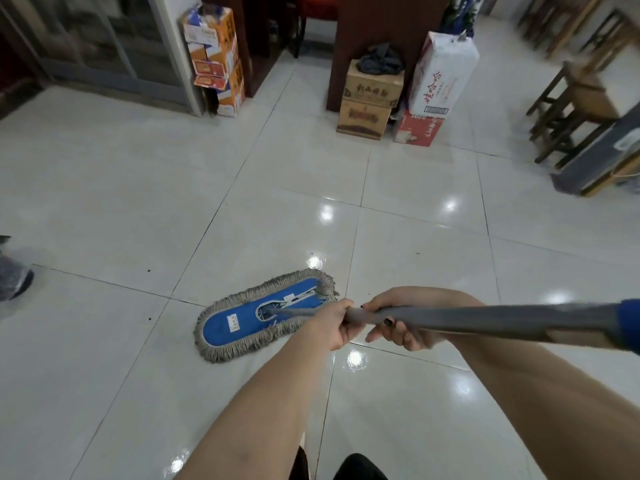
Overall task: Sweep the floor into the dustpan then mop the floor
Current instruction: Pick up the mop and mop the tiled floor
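1. On the white tiled floor just ahead of you, the flat dust mop head, a blue pad with a grey fringe, lies flat near a tile joint.
2. Your left hand is wrapped round the grey mop handle close to the head, fingers curled fully about it. Your right hand grips the same handle just behind, fingers folded under it. Both hands are closed tight on the handle and hold nothing else.
3. You look to be in the mopping half of the job. No broom or dustpan shows anywhere, so the sweeping seems over, though nothing here proves it.
4. A few dark specks lie on the tiles, some left of the mop head and others beyond it. Either the sweep missed them or the mop has yet to pass there.
5. How much floor is mopped you cannot tell. The glossy tiles throw back the ceiling lights, so wet and dry look alike.
6. The handle's upper end runs off the right edge past a blue collar. Your left hand covers part of the stretch where the handle meets the head.
7. The stacked cartons at the back and the wooden stools on the right are blurred. Their print cannot be read with confidence.
8. A grey shoe is cut off at the left edge, and whose it is cannot be told. The dark shape at the bottom edge is too cropped to name.
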